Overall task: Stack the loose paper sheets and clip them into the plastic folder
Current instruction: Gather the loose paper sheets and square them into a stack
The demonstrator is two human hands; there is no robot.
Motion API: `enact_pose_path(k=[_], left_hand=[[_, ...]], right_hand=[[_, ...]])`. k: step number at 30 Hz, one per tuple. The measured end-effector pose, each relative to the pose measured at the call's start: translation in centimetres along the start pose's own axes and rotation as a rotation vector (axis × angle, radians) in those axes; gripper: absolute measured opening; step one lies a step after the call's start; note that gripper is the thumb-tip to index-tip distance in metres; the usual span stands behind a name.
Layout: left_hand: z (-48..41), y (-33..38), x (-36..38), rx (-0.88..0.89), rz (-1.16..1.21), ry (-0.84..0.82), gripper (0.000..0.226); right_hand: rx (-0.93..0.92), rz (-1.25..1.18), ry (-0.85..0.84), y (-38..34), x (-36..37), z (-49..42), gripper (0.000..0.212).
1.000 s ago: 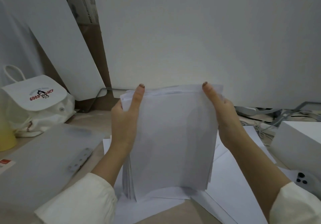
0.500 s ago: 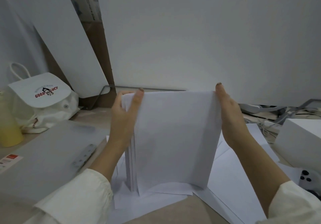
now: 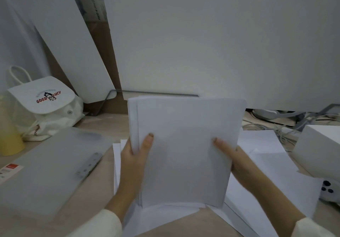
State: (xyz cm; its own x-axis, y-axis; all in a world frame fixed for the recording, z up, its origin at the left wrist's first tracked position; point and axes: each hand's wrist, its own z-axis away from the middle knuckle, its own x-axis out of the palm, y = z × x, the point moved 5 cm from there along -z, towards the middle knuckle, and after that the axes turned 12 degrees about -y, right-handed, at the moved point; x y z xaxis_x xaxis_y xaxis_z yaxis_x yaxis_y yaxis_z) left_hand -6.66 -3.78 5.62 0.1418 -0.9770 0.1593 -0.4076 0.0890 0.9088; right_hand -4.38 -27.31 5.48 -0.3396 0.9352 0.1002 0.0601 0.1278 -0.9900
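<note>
- Progress: you have most of the sheets gathered into one paper stack (image 3: 184, 154), held upright over the middle of the desk (image 3: 174, 226), near its front edge.
- The stack's lower edge sits down at the loose sheets (image 3: 266, 154) lying flat beneath it. Whether it actually touches them cannot be told.
- Squaring is not finished. At the stack's top left corner a few sheets show stepped edges, so it reads as part-aligned.
- Several loose sheets lie spread under the stack and out toward the desk's right side, not yet collected.
- The plastic folder (image 3: 46, 172) lies flat on the left part of the desk, apart from the stack. Its metal clip (image 3: 88, 165) runs along the folder edge nearest the stack, and no paper is under it.
- Whether the folder's cover is open or shut cannot be told.
- Left to do, by my reading: pick up the remaining sheets, square the edges, then seat the stack in the folder and clip it.
- Grip, left hand (image 3: 134, 163): it pinches the stack's left edge, left thumb (image 3: 148, 141) pressed on the front face and the fingers wrapped behind.
- Grip, right hand (image 3: 239, 163): it holds the right edge the same way, right thumb (image 3: 220, 145) flat on the front face and the fingers hidden behind the paper.
- Both hands sit at mid height on the stack. Neither touches the folder.
</note>
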Motion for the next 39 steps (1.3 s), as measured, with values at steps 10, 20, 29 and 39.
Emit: enact_pose_path(k=[10,20,29,39], left_hand=[[1.9,-1.6,0.1,0.117,-0.105,0.082,0.018],[2.3,-2.4,-0.4,0.145,-0.121,0.065,0.011],[1.6,-1.6,0.2,0.146,-0.094,-0.003,0.023],[3.4,-3.1,-0.2,0.125,-0.186,0.073,0.012]], right_hand=[[0.015,-0.042,0.139,2.8,0.2,1.1,0.093],[-0.040,0.026,0.185,3.4,-0.2,1.3,0.088],[0.053,0.112,0.184,2.1,0.8,0.4,0.076],[0.085,0.095,0.220,4.5,1.1,1.4,0.082]])
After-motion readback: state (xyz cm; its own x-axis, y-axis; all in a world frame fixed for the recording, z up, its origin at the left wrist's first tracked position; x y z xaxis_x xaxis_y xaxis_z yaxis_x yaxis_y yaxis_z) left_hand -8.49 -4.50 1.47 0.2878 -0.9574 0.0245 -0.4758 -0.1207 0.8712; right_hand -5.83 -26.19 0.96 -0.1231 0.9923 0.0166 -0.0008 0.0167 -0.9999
